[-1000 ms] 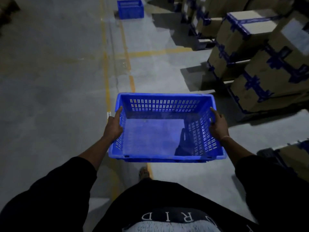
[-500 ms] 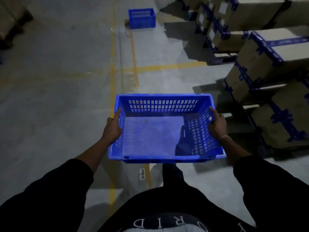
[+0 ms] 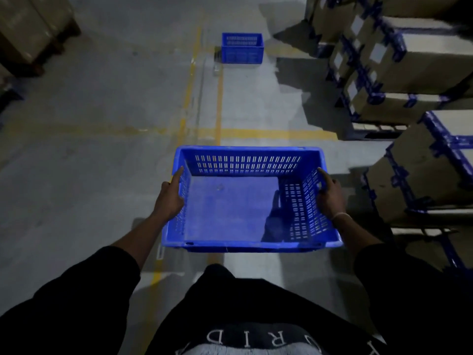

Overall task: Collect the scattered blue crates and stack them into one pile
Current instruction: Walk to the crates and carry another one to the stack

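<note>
We are carrying a crate (image 3: pixel 238 201), held off the floor in front of us, left hand (image 3: pixel 170 198) and right hand (image 3: pixel 330 198) each gripping a side wall. The far crate (image 3: pixel 242 48) sits ahead on the floor (beside the yellow line (image 3: pixel 218 103)). Next, we judge, we must line ours up squarely over it.

Stacked cardboard boxes (image 3: pixel 414 60) with blue strapping on the right, yellow floor lines (image 3: pixel 268 133) on grey concrete.
</note>
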`<state>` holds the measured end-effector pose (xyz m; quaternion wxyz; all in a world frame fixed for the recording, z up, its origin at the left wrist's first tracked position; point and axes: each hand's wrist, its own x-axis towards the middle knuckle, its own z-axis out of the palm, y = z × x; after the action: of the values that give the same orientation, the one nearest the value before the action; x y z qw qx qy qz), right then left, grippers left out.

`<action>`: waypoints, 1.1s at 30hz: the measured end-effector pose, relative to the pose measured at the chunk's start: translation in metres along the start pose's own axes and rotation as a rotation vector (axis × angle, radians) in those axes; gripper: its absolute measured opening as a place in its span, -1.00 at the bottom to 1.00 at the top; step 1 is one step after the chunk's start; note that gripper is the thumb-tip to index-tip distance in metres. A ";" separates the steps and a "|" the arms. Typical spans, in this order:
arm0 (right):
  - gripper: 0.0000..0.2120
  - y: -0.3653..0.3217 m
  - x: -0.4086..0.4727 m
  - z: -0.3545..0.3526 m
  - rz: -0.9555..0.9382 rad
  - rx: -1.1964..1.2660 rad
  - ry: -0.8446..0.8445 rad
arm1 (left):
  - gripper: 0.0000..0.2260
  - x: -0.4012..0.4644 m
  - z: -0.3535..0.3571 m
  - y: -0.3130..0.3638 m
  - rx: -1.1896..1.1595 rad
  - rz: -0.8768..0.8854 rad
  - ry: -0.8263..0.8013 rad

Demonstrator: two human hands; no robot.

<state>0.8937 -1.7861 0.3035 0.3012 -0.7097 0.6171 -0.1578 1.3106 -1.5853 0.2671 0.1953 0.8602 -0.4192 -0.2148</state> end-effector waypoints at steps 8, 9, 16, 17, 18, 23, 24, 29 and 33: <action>-0.41 -0.042 0.173 0.028 0.020 -0.009 -0.011 | -0.15 0.174 0.006 0.025 -0.025 -0.035 -0.015; -0.40 -0.048 0.196 0.034 0.013 -0.018 -0.007 | -0.15 0.199 0.006 0.026 -0.023 -0.032 -0.018; -0.40 -0.105 0.344 0.047 0.007 -0.043 0.009 | -0.15 0.372 -0.027 0.059 0.003 0.016 -0.036; -0.40 -0.112 0.365 0.049 0.006 -0.044 0.014 | -0.15 0.395 -0.033 0.066 0.005 0.015 -0.026; -0.40 -0.118 0.382 0.050 0.009 -0.039 0.018 | -0.15 0.415 -0.037 0.073 -0.004 0.022 -0.015; -0.42 -0.148 0.483 0.056 0.040 0.014 0.039 | -0.14 0.525 -0.051 0.101 -0.002 0.070 -0.022; -0.42 -0.151 0.507 0.058 0.044 0.018 0.039 | -0.15 0.547 -0.050 0.107 0.002 0.068 -0.021; -0.40 -0.166 0.643 0.071 0.041 0.018 0.024 | -0.15 0.666 -0.036 0.141 -0.022 0.046 -0.025; -0.38 -0.184 0.748 0.067 0.054 0.032 0.012 | -0.13 0.759 -0.033 0.178 -0.020 0.005 -0.014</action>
<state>1.2182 -2.4863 0.2560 0.3129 -0.6868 0.6353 -0.1638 1.6363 -2.2929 0.2300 0.2017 0.8556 -0.4205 -0.2246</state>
